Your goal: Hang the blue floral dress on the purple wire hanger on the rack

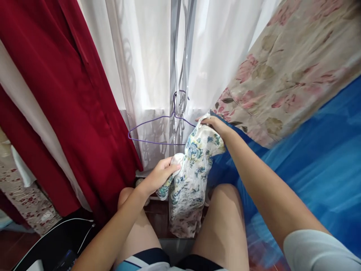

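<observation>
Garment, between left fingers, top in right fingers

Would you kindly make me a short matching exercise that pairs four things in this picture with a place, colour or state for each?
Things:
1. Clothes hanger
2. Flower-printed garment
3. Red drape
4. Blue fabric

Places, colours or states:
A. Hangs on the left side of the picture
B. Spreads over the lower right of the picture
C. Is purple
D. Is held by the left hand and the right hand

Right pairs: 1-C, 2-D, 3-A, 4-B
</observation>
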Motion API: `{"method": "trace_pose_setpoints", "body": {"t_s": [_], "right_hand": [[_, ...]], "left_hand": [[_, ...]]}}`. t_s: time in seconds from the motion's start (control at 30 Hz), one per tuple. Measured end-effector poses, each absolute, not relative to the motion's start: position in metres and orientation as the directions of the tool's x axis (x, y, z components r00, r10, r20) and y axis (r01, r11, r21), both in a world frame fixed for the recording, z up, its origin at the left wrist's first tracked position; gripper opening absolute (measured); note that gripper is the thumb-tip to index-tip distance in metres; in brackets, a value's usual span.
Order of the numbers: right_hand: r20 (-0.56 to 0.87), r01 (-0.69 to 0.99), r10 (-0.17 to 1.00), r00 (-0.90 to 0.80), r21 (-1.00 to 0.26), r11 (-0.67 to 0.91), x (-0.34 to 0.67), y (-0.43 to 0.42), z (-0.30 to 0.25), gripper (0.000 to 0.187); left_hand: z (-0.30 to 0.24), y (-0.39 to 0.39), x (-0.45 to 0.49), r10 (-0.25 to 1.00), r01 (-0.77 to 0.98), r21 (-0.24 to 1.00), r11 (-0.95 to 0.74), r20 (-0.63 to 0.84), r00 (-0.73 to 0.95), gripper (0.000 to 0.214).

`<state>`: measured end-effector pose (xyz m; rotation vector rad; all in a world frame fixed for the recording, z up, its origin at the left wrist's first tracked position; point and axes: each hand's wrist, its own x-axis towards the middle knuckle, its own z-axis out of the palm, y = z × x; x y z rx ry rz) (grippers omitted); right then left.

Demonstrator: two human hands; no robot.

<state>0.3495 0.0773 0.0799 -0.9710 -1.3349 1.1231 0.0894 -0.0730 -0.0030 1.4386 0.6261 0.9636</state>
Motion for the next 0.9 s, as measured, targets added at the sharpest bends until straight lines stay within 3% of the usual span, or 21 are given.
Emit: {"method": "trace_pose_setpoints", "body": {"t_s": [0.2, 0.4, 0.53, 0.67, 0.73, 0.8, 0.9], "right_hand": [[0.025, -0.040, 0.950, -0.312, -0.999, 0.013, 0.323, 0.070, 0.056, 0.018], [0.082, -0.095, 0.971, -0.223, -0.994, 0.062, 0.330, 0.056, 0.058, 0.013], [0.063, -0.083, 0.968, -0.243, -0.996, 0.045, 0.328, 0.046, 0.069, 0.011], [0.009, -0.107, 0.936, -0.352, -0.994, -0.031, 0.324, 0.033, 0.077, 0.009], [-0.008, -0.117, 0.939, -0.344, -0.992, -0.051, 0.325, 0.027, 0.080, 0.009], [-0.028, -0.112, 0.943, -0.331, -0.991, -0.068, 0.326, 0.021, 0.079, 0.008], [0.131, -0.093, 0.978, -0.161, -0.989, 0.117, 0.323, 0.011, 0.066, 0.011]], "left_hand": [[-0.009, -0.050, 0.023, 0.880, 0.133, 0.948, -0.290, 0.210, 0.425, 0.031], [-0.015, -0.006, -0.062, 0.876, 0.468, 0.759, -0.453, 0.282, 0.390, 0.017], [0.014, 0.040, -0.098, 0.897, 0.549, 0.721, -0.423, 0.420, 0.140, 0.025], [0.063, 0.077, -0.093, 0.775, 0.740, 0.447, -0.502, 0.612, 0.156, 0.028], [0.082, 0.081, -0.075, 0.719, 0.701, 0.426, -0.572, 0.672, 0.178, 0.029], [0.092, 0.078, -0.051, 0.729, 0.569, 0.517, -0.639, 0.643, 0.235, 0.030], [0.091, 0.066, -0.019, 0.732, 0.464, 0.582, -0.668, 0.625, 0.270, 0.038]]}}
